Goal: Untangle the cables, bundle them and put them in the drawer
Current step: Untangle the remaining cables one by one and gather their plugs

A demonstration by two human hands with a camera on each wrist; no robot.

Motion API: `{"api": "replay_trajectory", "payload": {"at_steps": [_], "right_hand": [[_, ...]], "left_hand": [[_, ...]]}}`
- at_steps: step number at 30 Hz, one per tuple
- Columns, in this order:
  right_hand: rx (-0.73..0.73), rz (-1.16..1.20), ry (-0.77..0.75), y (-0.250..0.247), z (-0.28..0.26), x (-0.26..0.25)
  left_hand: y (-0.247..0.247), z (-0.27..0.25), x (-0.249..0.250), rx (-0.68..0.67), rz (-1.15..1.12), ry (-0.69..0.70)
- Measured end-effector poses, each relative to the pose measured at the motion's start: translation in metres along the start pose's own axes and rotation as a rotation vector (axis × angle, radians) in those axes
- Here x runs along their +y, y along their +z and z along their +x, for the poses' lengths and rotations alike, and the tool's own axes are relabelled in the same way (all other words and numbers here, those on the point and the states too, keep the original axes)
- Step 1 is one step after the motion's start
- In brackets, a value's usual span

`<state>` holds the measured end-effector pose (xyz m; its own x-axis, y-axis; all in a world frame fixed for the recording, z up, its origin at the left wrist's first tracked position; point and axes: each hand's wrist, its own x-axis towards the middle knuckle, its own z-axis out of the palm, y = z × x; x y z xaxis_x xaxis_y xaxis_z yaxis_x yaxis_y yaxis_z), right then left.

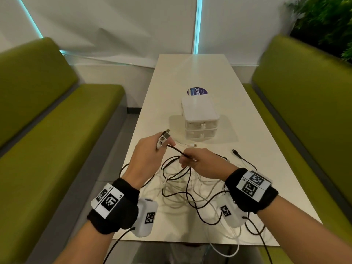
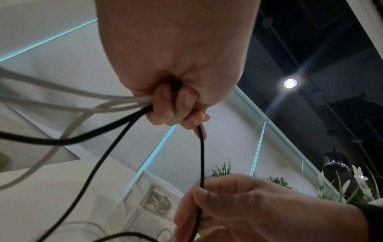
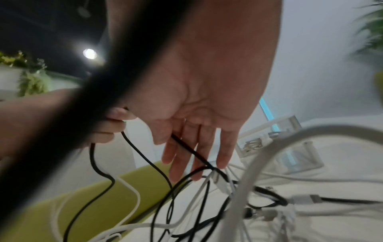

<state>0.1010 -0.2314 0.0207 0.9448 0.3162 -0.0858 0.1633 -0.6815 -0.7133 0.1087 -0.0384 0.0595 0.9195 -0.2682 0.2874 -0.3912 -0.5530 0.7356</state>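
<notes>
A narrow white bench point(image 1: 247, 115) is running away from the person between two green seats point(image 1: 47, 111), its far half lying bare past a small white drawer unit point(image 1: 200, 119) that is standing mid-bench with both drawers closed. The tangled cables point(image 1: 182, 187), black and white, are lying heaped on the near end, some loops hanging over the near edge and the left edge. One black plug end point(image 1: 236, 152) is lying apart to the right of the heap.

The left hand point(image 1: 150, 153) is hovering above the bench's left edge, fingers curled round several cable ends whose plugs point(image 1: 164, 137) are sticking up out of the fist. The right hand point(image 1: 202, 162) is hovering just beside it, over the heap, pinching a black cable point(image 1: 176, 150) between thumb and forefinger while its other fingers are hanging fairly straight. That black cable is stretching taut between the two hands.
</notes>
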Motion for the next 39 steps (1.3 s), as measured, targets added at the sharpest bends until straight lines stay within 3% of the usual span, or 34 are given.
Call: {"api": "replay_trajectory", "payload": {"at_steps": [5,10,14,17,22,26,28,31,33,35,37,39], "right_hand": [[0.130,0.011,-0.039,-0.005,-0.002,0.013],[0.226,0.071,-0.097,0.002,0.002,0.013],[0.226,-0.061,-0.157,0.003,0.014,0.014],[0.316,-0.141,-0.210,0.011,0.017,0.020],[0.437,-0.090,-0.245,0.017,0.013,0.028],[0.413,-0.060,-0.221,0.011,0.017,0.027],[0.395,-0.060,-0.199,0.008,0.019,0.026],[0.365,-0.107,-0.193,0.003,0.021,0.024],[0.365,-0.108,-0.202,0.003,0.022,0.021],[0.376,-0.108,-0.216,0.004,0.022,0.018],[0.389,-0.109,-0.236,0.003,0.022,0.016],[0.391,-0.119,-0.249,0.003,0.022,0.016]], "left_hand": [[-0.004,-0.005,-0.001,0.036,-0.119,-0.001],[-0.020,-0.006,-0.012,0.170,-0.249,-0.050],[-0.028,-0.004,-0.015,0.273,-0.419,-0.077],[-0.033,-0.001,-0.018,0.304,-0.507,-0.128],[-0.035,-0.004,-0.041,0.314,-0.392,-0.254],[-0.032,-0.005,-0.048,0.261,-0.252,-0.295],[-0.030,-0.007,-0.046,0.242,-0.098,-0.253],[-0.026,-0.010,-0.030,0.285,0.070,-0.043],[-0.016,-0.009,-0.018,0.195,0.152,0.092],[0.001,-0.004,-0.010,0.035,0.297,0.136],[0.015,0.001,-0.009,-0.111,0.463,0.069],[0.019,0.006,-0.012,-0.142,0.544,-0.007]]}}
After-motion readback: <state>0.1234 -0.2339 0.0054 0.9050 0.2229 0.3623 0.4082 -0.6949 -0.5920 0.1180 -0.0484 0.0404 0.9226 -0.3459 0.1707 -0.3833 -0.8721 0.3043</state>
